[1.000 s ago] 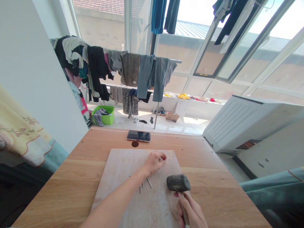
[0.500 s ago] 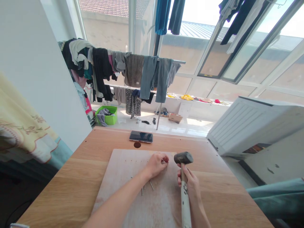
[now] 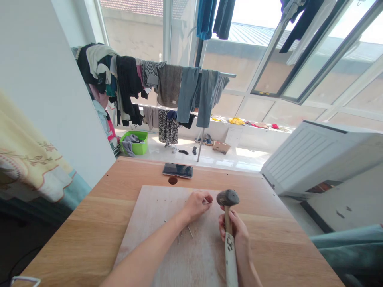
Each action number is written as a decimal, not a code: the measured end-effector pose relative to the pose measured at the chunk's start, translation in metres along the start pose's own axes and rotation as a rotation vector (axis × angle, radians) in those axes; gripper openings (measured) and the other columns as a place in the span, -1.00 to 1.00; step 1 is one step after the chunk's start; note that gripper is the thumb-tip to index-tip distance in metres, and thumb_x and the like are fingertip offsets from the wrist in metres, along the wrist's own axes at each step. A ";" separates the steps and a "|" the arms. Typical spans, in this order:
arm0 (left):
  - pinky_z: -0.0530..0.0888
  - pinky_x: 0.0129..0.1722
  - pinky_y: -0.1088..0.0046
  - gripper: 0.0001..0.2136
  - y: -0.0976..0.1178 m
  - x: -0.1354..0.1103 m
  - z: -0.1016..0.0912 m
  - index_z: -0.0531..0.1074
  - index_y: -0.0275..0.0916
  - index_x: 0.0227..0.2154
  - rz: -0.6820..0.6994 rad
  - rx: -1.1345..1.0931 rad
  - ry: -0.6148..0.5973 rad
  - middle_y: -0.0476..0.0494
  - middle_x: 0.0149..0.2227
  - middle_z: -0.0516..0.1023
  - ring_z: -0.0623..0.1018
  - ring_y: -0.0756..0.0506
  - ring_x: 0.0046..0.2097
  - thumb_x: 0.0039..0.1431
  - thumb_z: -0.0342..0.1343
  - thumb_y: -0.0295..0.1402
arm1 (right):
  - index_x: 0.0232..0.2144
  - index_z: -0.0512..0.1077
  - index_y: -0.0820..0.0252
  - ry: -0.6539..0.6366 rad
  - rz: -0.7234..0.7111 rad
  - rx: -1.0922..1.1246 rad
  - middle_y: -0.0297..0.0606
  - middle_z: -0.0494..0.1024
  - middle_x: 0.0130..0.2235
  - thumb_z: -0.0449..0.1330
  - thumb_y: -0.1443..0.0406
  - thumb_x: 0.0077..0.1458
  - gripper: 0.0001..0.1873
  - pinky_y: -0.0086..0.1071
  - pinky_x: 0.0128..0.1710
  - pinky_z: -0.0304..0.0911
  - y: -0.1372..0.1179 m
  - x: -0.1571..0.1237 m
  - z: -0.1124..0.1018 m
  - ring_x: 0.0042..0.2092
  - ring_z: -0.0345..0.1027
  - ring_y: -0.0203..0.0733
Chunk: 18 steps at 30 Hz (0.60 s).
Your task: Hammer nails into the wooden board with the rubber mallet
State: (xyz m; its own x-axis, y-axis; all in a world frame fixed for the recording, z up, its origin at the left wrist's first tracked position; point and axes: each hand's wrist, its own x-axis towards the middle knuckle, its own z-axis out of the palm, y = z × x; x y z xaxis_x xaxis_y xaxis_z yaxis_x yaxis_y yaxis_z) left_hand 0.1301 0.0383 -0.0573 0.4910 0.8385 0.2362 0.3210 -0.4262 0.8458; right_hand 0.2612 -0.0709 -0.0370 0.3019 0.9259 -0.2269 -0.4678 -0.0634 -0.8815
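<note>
A board is laid on a wooden table, and a phone is placed behind it, with a hole in the tabletop between the two. Nails are seen on the board, just before the left hand. A hammer is held in the right hand, to that hand's right and partly over the board's edge. Beyond the table, a basket is set on the floor — to the left of a drying rack.
</note>
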 end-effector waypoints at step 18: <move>0.47 -0.23 0.51 -0.75 0.001 0.000 0.001 0.53 -0.25 -0.26 -0.016 -0.144 0.012 -0.04 -0.35 0.64 0.60 -0.03 -0.30 -0.04 0.16 -0.57 | -0.12 0.38 0.12 -0.090 -0.020 -0.109 -0.51 0.36 -0.59 0.22 -0.07 0.12 -0.54 -0.59 -0.76 0.01 0.002 -0.013 0.008 -0.71 0.18 -0.43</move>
State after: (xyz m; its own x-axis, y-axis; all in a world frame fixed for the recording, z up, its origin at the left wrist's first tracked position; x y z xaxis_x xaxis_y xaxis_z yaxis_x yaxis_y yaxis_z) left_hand 0.1313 0.0373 -0.0573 0.4770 0.8490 0.2273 0.2086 -0.3605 0.9091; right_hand 0.2494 -0.0796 -0.0327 0.2323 0.9568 -0.1749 -0.3679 -0.0800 -0.9264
